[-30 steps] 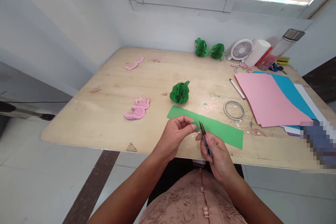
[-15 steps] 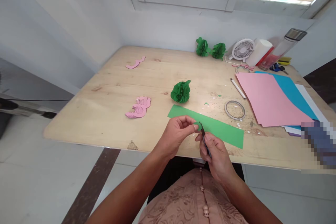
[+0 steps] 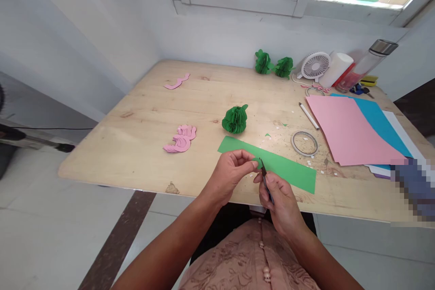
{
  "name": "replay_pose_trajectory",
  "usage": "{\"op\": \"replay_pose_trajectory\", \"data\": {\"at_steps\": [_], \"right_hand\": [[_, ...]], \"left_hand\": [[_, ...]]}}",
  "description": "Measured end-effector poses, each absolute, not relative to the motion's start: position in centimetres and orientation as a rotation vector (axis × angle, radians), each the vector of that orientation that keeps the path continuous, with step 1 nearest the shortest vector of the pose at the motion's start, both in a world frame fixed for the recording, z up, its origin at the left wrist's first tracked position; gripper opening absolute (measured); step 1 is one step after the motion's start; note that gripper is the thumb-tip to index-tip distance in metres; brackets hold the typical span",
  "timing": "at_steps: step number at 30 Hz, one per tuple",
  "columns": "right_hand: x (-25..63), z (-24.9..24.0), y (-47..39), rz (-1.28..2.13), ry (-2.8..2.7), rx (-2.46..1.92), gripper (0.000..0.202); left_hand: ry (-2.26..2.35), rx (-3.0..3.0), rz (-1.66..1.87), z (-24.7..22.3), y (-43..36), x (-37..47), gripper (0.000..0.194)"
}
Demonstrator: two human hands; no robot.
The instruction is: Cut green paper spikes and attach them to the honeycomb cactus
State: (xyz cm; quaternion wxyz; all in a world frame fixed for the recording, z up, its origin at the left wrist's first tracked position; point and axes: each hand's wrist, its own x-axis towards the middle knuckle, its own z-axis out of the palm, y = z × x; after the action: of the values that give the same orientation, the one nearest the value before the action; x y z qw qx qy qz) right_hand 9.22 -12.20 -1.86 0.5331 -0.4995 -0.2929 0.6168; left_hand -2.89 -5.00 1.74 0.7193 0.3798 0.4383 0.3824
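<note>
Between its thumb and fingers my left hand [image 3: 234, 170] pinches a small piece of green paper [image 3: 257, 161]. My right hand [image 3: 277, 197] grips a pair of dark scissors [image 3: 264, 175], whose blades reach the right edge of that small piece; whether they cut into it I cannot tell. Under and beyond both hands lies a strip of green paper [image 3: 295, 172] on the table. Just past the strip sits a dark green folded paper ball [image 3: 234, 119] with a small leaf-like tab at its top.
To the left lie a stack of wavy pink paper cutouts [image 3: 183, 144] and a single pink cutout [image 3: 178, 82]. At right are a roll of tape [image 3: 292, 143], a white pen [image 3: 309, 116] and pink sheets [image 3: 353, 131]. A small fan [image 3: 315, 65] and a bottle [image 3: 365, 65] stand at the back.
The view has shifted very slightly. Both hands hold nearly the same pose, with the scissors still at the small green piece.
</note>
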Motion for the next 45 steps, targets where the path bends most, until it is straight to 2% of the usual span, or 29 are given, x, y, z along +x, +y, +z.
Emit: {"op": "replay_pose_trajectory", "data": {"at_steps": [45], "right_hand": [[9.49,-1.91,-11.79,1.426,-0.745,-1.266,0.037]], "left_hand": [[0.961,0.940,0.804,2.34,-4.53,-3.17,0.016]]}}
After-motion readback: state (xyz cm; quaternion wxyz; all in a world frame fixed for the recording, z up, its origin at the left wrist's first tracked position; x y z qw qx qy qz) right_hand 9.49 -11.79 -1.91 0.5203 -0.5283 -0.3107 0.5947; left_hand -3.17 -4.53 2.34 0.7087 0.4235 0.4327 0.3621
